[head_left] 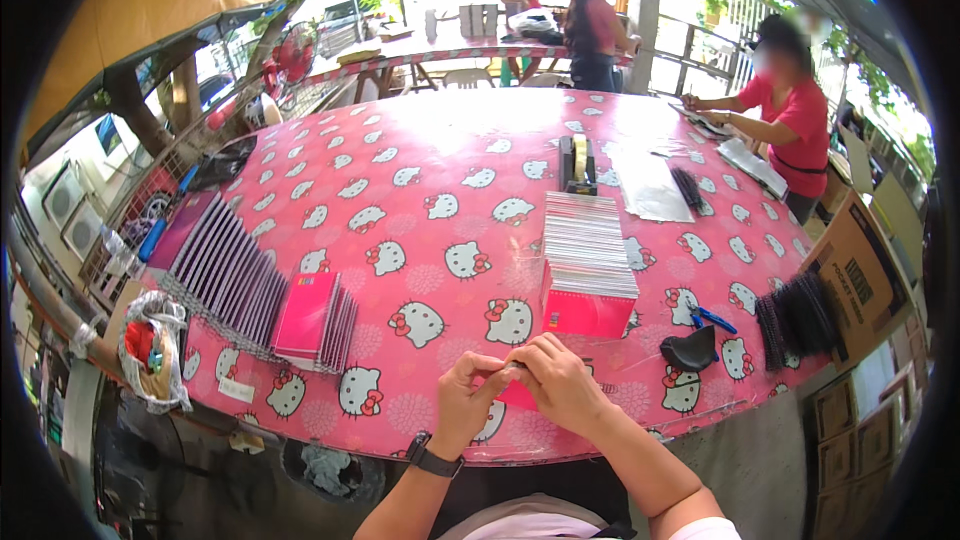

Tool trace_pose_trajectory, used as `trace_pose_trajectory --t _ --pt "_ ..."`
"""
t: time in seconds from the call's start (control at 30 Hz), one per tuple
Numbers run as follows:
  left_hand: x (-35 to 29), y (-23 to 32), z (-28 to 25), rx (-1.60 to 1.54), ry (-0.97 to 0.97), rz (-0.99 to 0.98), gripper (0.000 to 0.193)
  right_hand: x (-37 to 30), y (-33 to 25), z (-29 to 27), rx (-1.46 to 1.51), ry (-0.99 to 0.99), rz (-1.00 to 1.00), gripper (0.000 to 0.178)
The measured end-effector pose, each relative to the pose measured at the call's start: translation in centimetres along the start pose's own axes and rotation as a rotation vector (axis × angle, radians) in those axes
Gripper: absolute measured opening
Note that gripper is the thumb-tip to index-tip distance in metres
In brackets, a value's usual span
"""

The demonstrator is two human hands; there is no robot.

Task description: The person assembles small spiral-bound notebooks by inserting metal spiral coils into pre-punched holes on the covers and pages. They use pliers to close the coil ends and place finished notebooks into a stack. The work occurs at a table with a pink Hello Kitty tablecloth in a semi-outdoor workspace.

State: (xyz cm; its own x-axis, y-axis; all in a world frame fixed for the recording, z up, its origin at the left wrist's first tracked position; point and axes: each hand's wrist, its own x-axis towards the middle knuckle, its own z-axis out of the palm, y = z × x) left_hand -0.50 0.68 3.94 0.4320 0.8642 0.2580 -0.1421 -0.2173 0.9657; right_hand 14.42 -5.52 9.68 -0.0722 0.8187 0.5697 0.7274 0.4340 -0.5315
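Observation:
My left hand [466, 396], with a dark watch on its wrist, and my right hand [562, 386] meet at the near edge of the table. Their fingertips pinch together at one spot; what they hold is too small to make out. A piece of pink cover [520, 397] shows partly beneath my right hand. Just beyond stands a long row of pink-covered booklets [590, 312], pages packed upright. On the left, a fanned row of purple notebooks [222, 265] leans beside a shorter stack of pink notebooks [305, 312].
The pink table cover [420, 280] carries a tape dispenser [578, 166], white sheets [652, 185], blue-handled pliers [714, 319], a black pouch-like object [690, 349] and black binding coils [800, 322]. Cardboard box [862, 275] at right; plastic-lined basket [152, 365] at left. A person [790, 115] works far right.

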Motion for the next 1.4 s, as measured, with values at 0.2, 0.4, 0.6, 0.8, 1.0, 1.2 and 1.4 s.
trace_pose_trajectory --t 0.2,0.4,0.6,0.8,1.0,1.2,1.4 --pt "0.2 0.0 -0.3 -0.062 0.115 0.079 0.027 0.2 0.0 0.3 -0.08 -0.047 0.013 0.042" --pt "3.4 3.6 -10.6 0.135 0.796 0.364 0.031 -1.0 1.4 -3.8 -0.256 0.277 0.128 0.058" --pt "1.4 2.7 -19.6 0.75 0.899 -0.006 0.03 -2.7 5.1 -3.9 -0.269 0.193 0.217 0.036" --pt "1.0 0.5 -20.9 1.028 0.941 0.17 0.043 1.0 4.2 -0.6 -0.053 0.126 0.128 0.03" --pt "2.0 -2.0 -21.9 0.618 0.961 0.283 0.053 10.7 4.0 13.2 0.44 0.054 0.064 0.037" --pt "3.4 -2.8 -21.5 0.456 1.024 0.289 0.054 18.6 2.7 24.5 0.849 0.137 0.306 0.044" --pt "4.1 -2.9 -21.7 0.304 1.066 0.257 0.056 20.7 1.6 28.7 0.77 0.236 0.381 0.043"
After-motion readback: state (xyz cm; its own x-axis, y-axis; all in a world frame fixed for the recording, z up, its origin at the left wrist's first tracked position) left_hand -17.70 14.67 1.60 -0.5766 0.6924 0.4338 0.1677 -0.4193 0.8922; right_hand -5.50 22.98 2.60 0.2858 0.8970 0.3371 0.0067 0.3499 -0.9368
